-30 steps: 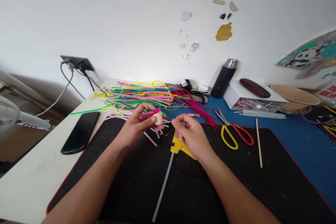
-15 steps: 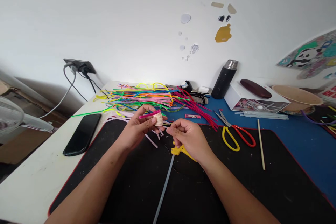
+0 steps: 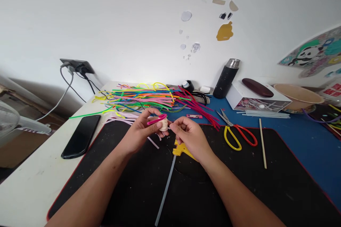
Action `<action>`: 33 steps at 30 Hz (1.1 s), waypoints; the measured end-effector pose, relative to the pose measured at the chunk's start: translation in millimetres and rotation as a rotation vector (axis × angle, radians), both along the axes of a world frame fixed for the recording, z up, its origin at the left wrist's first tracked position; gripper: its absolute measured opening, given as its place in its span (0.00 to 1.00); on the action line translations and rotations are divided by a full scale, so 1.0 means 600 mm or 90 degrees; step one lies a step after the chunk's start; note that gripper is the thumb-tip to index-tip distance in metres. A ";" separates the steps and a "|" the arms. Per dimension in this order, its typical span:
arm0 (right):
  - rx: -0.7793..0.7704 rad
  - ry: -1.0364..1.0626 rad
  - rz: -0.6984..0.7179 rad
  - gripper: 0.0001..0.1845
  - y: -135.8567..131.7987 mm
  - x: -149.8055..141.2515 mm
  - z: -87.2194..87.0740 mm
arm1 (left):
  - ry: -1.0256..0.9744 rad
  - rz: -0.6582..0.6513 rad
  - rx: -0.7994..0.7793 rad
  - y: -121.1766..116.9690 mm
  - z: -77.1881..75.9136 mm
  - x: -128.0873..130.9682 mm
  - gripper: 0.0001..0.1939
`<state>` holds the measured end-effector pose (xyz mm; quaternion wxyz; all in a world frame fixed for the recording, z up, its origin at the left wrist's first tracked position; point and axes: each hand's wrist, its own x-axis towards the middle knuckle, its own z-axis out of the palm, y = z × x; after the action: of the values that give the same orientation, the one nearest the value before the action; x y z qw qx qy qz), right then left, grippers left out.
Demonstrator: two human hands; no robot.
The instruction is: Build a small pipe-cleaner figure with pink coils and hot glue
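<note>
My left hand (image 3: 140,128) pinches a small roll of cream pipe cleaner (image 3: 164,125) between thumb and fingers. A bent magenta pipe cleaner (image 3: 155,120) sticks out of its top and lies along my index finger. Close on the right, my right hand (image 3: 191,135) has thumb and index finger pressed together beside the roll. A thin pale end runs from the roll to these fingertips, which mostly cover it. Under my right hand lies a yellow glue gun (image 3: 183,149), partly hidden, with a long translucent glue stick (image 3: 165,191) pointing toward me.
Colourful pipe cleaners (image 3: 144,95) are heaped at the back, with magenta ones (image 3: 205,110) beside them. Scissors (image 3: 231,127) and a wooden stick (image 3: 262,143) lie right on the black mat (image 3: 239,184). A phone (image 3: 81,136) is left; a thermos (image 3: 226,78) and white box (image 3: 234,95) stand behind.
Both hands remain close together. My left hand has turned the cream roll a little, so the magenta pipe cleaner now shows a curled end. The whole view has shifted slightly.
</note>
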<state>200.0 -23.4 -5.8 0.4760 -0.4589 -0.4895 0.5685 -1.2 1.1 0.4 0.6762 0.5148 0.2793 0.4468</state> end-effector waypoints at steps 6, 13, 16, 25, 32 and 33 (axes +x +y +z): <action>-0.004 -0.009 0.008 0.24 0.001 -0.003 -0.011 | 0.001 -0.021 0.005 0.001 -0.011 0.003 0.17; -0.006 -0.007 0.013 0.24 0.002 -0.002 -0.013 | 0.014 -0.020 -0.007 -0.001 -0.008 0.006 0.20; -0.005 -0.002 0.018 0.24 0.002 -0.003 -0.012 | 0.015 -0.012 -0.019 -0.003 -0.003 0.009 0.20; -0.015 0.005 0.030 0.26 0.001 -0.003 -0.011 | 0.020 -0.010 -0.027 -0.002 -0.006 0.010 0.18; -0.026 0.016 0.030 0.27 0.002 -0.002 -0.008 | 0.010 -0.026 -0.016 -0.001 -0.006 0.012 0.22; -0.025 0.017 0.030 0.27 0.001 -0.002 -0.008 | 0.013 -0.020 -0.016 -0.001 -0.005 0.012 0.21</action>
<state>198.8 -22.5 -10.4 0.4597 -0.4492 -0.4825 0.5950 6.2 0.3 -2.8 0.6867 0.5154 0.2835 0.4272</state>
